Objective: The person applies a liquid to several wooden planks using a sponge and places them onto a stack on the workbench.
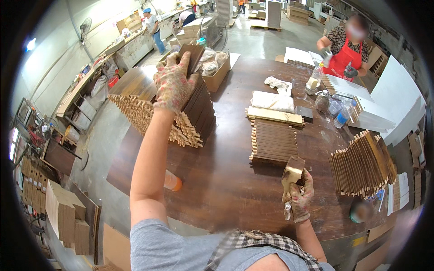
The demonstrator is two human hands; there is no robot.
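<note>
Left hand (pixel 174 81) clamps a dark wooden slat (pixel 192 56) atop the slat stack (pixel 190 117); right hand (pixel 298 196) grips a sanding block (pixel 293 174). Likely next: bring slat to block.

Bright, even workshop light; pale glare sheens the dark worktop (pixel 235 189). Fisheye distortion bends edges, the corners are black, and the far rim blurs slightly.

A stack of wooden slats (pixel 181 113) stands at the table's (pixel 226 189) left edge. A flat row of slats (pixel 273 141) lies mid-table, with a leaning bundle (pixel 361 165) at the right edge.
</note>
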